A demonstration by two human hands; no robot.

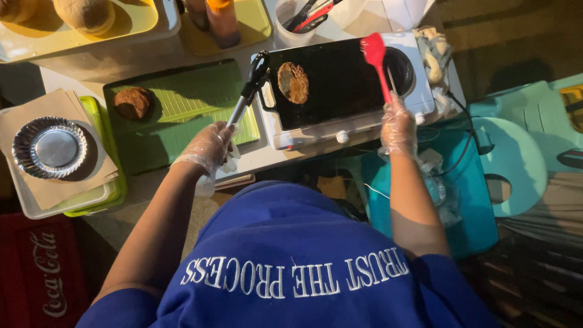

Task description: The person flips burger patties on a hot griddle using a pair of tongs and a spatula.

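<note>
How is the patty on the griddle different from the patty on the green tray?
The patty on the griddle lies on a black cooking surface and looks paler, speckled tan; the patty on the green tray rests on a banana-leaf lining and looks darker, reddish brown. Tongs reach the griddle one only. Both are round and flat.

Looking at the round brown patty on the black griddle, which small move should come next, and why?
Probably slide the red silicone spatula in the right hand left, toward the round brown patty. The spatula hovers over the black griddle plate, apart from the patty, while the black-tipped metal tongs in the left hand already reach beside its left edge.
</note>
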